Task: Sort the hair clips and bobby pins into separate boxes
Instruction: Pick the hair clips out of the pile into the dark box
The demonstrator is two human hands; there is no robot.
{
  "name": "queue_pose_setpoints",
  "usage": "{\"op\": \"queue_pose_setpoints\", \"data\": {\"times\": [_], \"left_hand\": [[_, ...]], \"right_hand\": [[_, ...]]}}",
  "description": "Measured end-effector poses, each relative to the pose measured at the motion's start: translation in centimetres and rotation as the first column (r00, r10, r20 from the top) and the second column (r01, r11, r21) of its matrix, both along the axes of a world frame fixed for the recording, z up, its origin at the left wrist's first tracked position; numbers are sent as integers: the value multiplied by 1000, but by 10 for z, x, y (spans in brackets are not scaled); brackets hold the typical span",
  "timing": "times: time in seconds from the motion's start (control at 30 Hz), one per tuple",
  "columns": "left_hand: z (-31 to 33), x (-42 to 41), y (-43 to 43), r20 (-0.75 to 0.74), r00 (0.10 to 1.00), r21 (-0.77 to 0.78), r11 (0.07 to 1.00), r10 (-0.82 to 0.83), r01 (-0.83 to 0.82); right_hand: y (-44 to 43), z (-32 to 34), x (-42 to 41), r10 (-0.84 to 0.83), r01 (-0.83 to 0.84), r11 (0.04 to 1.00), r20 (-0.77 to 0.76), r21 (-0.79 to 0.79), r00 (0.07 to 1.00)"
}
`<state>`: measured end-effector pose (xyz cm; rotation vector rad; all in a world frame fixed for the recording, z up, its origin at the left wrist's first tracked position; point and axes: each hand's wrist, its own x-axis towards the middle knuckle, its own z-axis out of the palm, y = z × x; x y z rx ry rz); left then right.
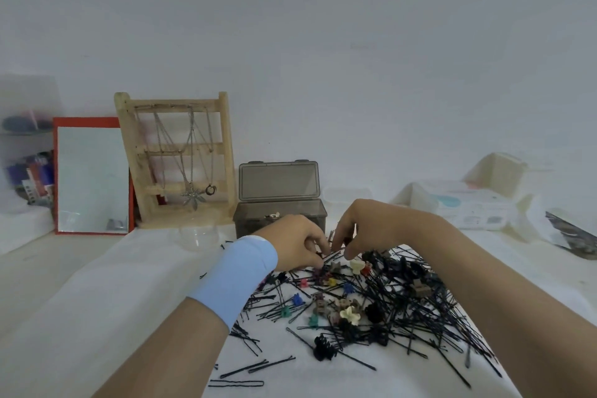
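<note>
Pinching bobby pins (403, 304), left hand (298, 244), right hand (365, 226); white cloth (113, 317), bare wall (323, 42).

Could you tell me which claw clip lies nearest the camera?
The black claw clip at the pile's near edge; the coloured clips all lie farther back.

Two hands (298, 244) — one open box (279, 215)

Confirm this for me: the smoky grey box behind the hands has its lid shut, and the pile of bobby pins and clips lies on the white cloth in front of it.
Not quite. The head view shows the smoky grey box with its lid open, standing upright behind it. The rest holds: the box sits behind the left hand and right hand, and the pile of bobby pins and clips lies on the white cloth in front of it.
</note>
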<state>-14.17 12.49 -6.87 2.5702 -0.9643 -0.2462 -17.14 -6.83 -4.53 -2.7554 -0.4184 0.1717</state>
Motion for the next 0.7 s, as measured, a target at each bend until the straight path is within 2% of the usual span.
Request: {"op": "queue_pose_setpoints", "data": {"times": [0.27, 0.47, 0.7], "left_hand": [[-3, 8, -7, 91, 996, 21, 1000, 3, -5], [0, 19, -4, 80, 993, -74, 994, 90, -84], [18, 52, 17, 178, 965, -227, 962, 194, -152]], "right_hand": [[-10, -4, -1, -58, 42, 986, -98, -161, 994], [-12, -3, 8, -13, 12, 1000, -41, -29, 999], [-1, 6, 35, -27, -2, 990, 212, 139, 977]]}}
